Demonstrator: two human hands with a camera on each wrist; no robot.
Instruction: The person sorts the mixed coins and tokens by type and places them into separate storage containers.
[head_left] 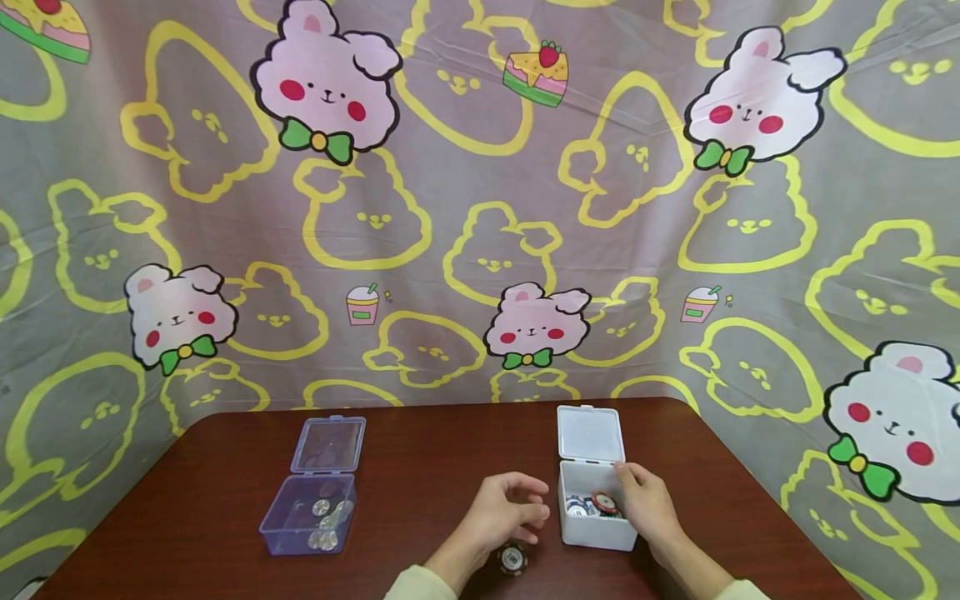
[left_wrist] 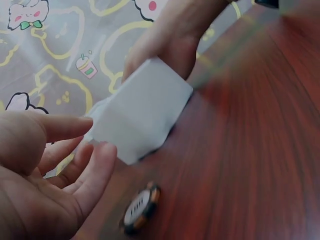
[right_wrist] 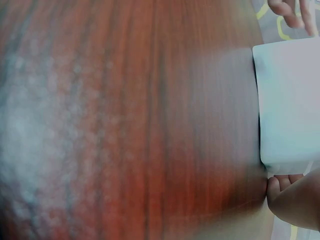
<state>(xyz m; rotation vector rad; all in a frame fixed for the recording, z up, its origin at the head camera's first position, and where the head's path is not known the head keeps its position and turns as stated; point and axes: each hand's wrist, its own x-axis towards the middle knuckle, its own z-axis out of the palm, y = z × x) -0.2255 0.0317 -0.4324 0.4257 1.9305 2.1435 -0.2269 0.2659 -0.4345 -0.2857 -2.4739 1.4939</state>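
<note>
A white plastic box [head_left: 597, 532] stands with its lid raised, holding several poker chips [head_left: 604, 502]. My right hand [head_left: 651, 502] grips this box by its right wall, with fingertips at the rim near the hinge. To the left of the box my left hand [head_left: 504, 510] hovers with fingers loosely bent and nothing between them. Below that hand a black-and-tan poker chip [head_left: 513, 559] rests on the table. The left wrist view shows the same chip [left_wrist: 137, 210] beyond the fingertips, apart from them. In the right wrist view, the white box [right_wrist: 290, 105] partly hides the right hand's fingers.
On the left of the brown table [head_left: 450, 467] sits a clear bluish box [head_left: 288, 533], lid up, with several silver coins [head_left: 324, 540] inside. A patterned cloth [head_left: 450, 167] hangs behind the table and along its sides.
</note>
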